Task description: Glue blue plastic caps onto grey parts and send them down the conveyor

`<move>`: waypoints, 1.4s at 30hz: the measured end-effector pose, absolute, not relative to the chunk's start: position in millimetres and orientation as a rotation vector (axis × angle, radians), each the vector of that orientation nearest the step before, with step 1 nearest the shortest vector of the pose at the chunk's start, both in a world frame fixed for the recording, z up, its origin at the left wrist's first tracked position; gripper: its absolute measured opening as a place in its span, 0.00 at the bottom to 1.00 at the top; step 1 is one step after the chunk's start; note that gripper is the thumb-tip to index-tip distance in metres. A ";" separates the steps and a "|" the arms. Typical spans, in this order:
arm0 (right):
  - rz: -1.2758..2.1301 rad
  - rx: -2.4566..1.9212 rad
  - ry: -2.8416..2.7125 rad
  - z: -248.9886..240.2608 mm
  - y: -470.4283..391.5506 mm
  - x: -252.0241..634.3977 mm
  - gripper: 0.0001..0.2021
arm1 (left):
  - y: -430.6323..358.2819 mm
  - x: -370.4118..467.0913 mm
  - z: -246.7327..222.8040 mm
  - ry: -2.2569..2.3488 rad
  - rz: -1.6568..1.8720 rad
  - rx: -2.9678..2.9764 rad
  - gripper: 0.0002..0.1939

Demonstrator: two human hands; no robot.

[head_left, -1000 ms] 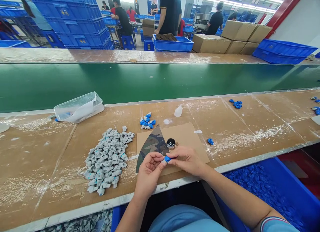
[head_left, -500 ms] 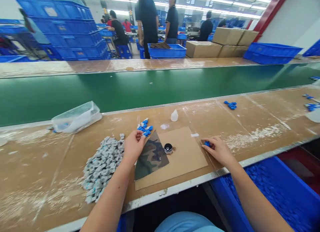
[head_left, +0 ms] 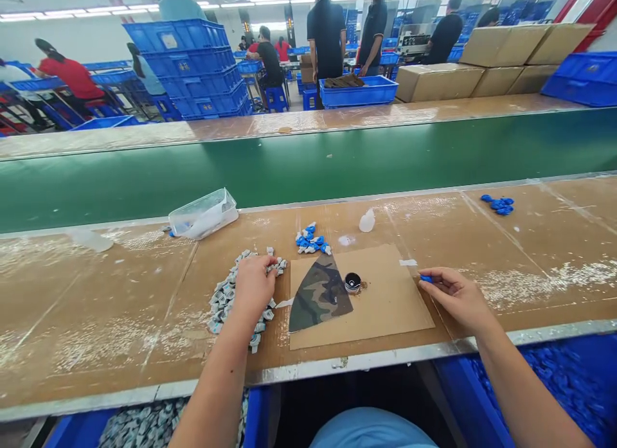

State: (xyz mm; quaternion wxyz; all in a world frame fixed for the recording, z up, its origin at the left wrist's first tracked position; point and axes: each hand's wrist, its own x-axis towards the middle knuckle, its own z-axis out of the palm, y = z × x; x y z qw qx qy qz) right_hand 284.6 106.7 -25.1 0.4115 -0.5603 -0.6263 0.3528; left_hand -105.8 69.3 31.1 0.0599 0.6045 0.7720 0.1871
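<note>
I look down on the table (head_left: 130, 300), which bears a cardboard sheet (head_left: 385, 313). Left of it spreads a grey pile (head_left: 224, 300), partly covered by my left hand (head_left: 255, 284); whether its curled fingers grip anything, I cannot tell. A camouflage cloth (head_left: 321, 290) overlaps the sheet. Just beside the sheet's right edge, my right hand (head_left: 456, 297) pinches a small blue piece (head_left: 425, 278) between thumb and fingers.

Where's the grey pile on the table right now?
In the head view, the grey pile lies left of centre, beside the cardboard sheet, partly hidden by the left hand.
</note>
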 end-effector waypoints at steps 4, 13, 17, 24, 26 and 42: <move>0.997 -1.322 -1.544 -15.3 104.2 267.5 0.23 | 78.0 -91.4 18.7 2.302 0.411 2.077 0.08; 1.102 -1.107 -1.715 -6.1 95.1 219.0 0.13 | 78.6 -89.8 10.1 2.229 0.579 2.139 0.16; 0.918 -1.072 -1.919 3.4 96.1 198.9 0.10 | 64.5 -80.0 19.1 2.045 0.946 1.898 0.15; 0.748 -0.991 -2.092 14.1 101.3 188.0 0.10 | 29.8 -44.4 15.1 1.546 1.142 1.098 0.18; 0.745 -0.993 -2.097 12.9 102.5 187.8 0.10 | 24.5 -36.6 12.5 1.480 1.164 0.959 0.20; 0.725 -0.992 -2.116 14.1 106.3 187.0 0.11 | 14.2 -19.9 2.4 1.406 1.168 0.838 0.18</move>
